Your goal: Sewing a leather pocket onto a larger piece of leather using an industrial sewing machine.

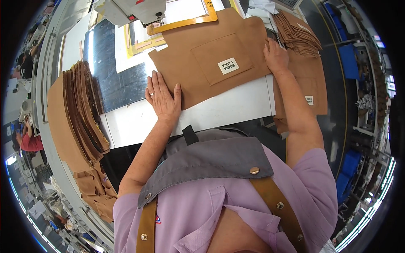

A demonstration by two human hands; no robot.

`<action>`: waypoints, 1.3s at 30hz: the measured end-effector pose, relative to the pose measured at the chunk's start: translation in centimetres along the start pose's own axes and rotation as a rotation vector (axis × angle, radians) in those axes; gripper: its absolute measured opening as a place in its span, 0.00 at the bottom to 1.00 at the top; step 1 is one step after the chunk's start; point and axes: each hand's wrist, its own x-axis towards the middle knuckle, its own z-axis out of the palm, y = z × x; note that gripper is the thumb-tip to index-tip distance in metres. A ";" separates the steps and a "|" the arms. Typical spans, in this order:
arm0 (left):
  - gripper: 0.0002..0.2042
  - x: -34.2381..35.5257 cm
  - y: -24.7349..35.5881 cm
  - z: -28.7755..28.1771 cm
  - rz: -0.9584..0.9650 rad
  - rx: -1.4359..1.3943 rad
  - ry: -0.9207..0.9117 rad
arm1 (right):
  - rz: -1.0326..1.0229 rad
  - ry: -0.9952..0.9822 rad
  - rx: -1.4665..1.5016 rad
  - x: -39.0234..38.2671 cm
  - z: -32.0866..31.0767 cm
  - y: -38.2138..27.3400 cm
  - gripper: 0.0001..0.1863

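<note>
A brown fabric panel (177,71) with a stitched square pocket and a small white label (228,65) lies at a slant on the white table. My left hand (164,99) rests flat at its lower left edge, fingers stretched out and thumb apart, touching the cloth. At the panel's right edge, my right hand (276,57) has its fingers bent and close together on the border; their undersides are hidden. Above the panel stands a sewing machine head (139,12), beside a yellow-edged template frame (185,23).
A thick stack of brown pieces (76,114) stands on the left, with loose brown pieces (95,187) below. More brown panels (306,80) hang over the table's right side, under a folded pile (295,33). A dark metal plate (120,84) lies left of the panel.
</note>
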 end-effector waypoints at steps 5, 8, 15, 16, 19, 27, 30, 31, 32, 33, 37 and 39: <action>0.27 0.2 -0.1 -0.3 -0.005 -0.016 -0.007 | 0.136 -0.098 -0.077 -0.7 -1.6 -1.6 0.24; 0.21 0.6 -0.7 -0.6 -0.016 -0.170 0.026 | 0.226 -0.089 -0.018 -2.3 -2.5 -3.0 0.25; 0.18 2.3 -5.6 -3.2 -0.210 -0.718 0.099 | 0.364 -0.220 0.288 -6.2 -6.2 -7.0 0.27; 0.18 2.6 -6.1 -4.1 -0.394 -0.878 0.082 | 0.351 -0.227 0.297 -6.7 -6.8 -8.0 0.27; 0.21 2.0 -8.9 -5.3 -0.532 -1.009 0.205 | 0.291 -0.157 0.314 -8.6 -8.1 -11.3 0.26; 0.19 -6.0 -9.6 -5.0 -0.688 -1.116 0.094 | -0.207 -0.104 0.367 -11.3 -8.6 -19.0 0.29; 0.26 -6.6 -6.4 -5.7 -0.644 -1.149 0.079 | -0.283 -0.162 0.392 -12.1 -7.6 -20.7 0.31; 0.30 -6.4 -5.7 -6.1 -0.644 -1.168 0.054 | -0.302 -0.185 0.372 -12.5 -6.9 -21.0 0.31; 0.30 -6.5 -6.0 -6.1 -0.644 -1.166 0.057 | -0.327 -0.205 0.355 -12.6 -6.6 -21.4 0.31; 0.33 -6.4 -6.7 -6.0 -0.684 -1.119 0.031 | -0.331 -0.212 0.375 -12.6 -6.7 -21.5 0.32; 0.36 -4.8 -8.4 -5.9 -0.727 -1.122 -0.058 | -0.338 -0.221 0.383 -12.5 -6.7 -21.2 0.31; 0.31 -3.7 -7.9 -6.3 -0.752 -1.128 -0.082 | -0.342 -0.227 0.388 -12.4 -6.7 -21.3 0.31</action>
